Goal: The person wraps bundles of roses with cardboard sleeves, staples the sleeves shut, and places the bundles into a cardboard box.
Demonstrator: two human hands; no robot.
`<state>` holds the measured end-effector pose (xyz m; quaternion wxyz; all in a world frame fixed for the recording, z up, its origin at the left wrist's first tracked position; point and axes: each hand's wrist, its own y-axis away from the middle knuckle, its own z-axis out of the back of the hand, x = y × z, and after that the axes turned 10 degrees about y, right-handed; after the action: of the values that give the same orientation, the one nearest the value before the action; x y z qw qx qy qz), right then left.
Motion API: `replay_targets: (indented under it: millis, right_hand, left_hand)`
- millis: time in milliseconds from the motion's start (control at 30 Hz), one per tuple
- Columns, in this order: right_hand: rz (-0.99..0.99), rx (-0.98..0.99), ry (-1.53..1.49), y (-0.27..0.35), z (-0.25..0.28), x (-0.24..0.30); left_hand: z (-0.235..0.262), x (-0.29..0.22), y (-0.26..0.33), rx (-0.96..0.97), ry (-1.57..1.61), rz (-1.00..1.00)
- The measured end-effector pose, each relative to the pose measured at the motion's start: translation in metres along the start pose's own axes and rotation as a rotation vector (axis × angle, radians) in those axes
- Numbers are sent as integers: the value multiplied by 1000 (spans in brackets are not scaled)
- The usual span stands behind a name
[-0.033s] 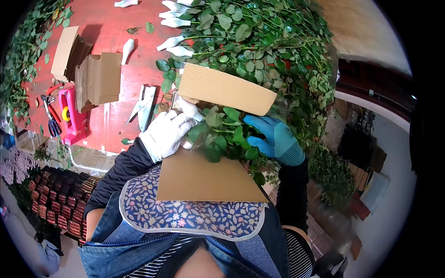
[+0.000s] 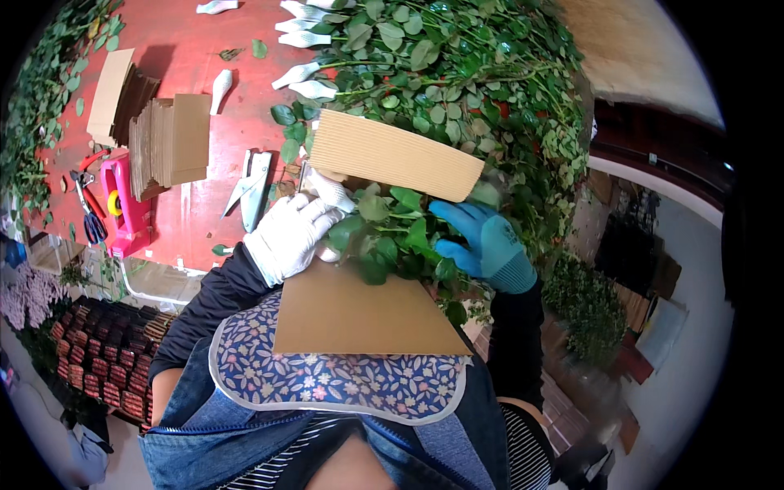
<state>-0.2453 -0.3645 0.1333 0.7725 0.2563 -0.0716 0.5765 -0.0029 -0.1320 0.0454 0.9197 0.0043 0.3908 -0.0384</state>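
cardboard sheet [image 2: 392, 155] wrapping leafy stems [image 2: 392, 233]

brown corrugated cardboard sheets [image 2: 167, 143] stacked on the red table [image 2: 204, 212].

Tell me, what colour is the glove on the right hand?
Blue, on the right hand, clearest in the head view.

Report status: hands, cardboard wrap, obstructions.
Left hand white-gloved, right hand blue-gloved, both gripping leafy stems. Corrugated cardboard sheet curls over bundle. Shears beside left hand.
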Motion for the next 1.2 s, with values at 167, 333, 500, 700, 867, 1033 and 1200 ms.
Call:
replay_targets:
  millis: [167,333,500,700,867,1033,1200]
  right_hand:
    - [-46,-127,62,-1,-43,-15]
    - [-109,-127,-20,-2,-43,-17]
    - [-123,-108,53,-2,-46,-16]
    - [-171,-135,242,-3,-37,-1]
    - [-195,-172,317,9,-46,-13]
    - [-61,-203,334,6,-39,-13]
    - [-127,-204,241,11,-46,-19]
  left_hand:
    - [-6,4,1,-4,6,-8]
    - [-4,3,1,3,-33,6]
    - [-3,1,0,-53,92,22]
    - [-4,0,1,-77,-27,-44]
    - [-1,1,2,-50,-29,-76]
    - [-3,1,2,-79,-15,-15]
    - [-3,1,-3,-94,65,46]
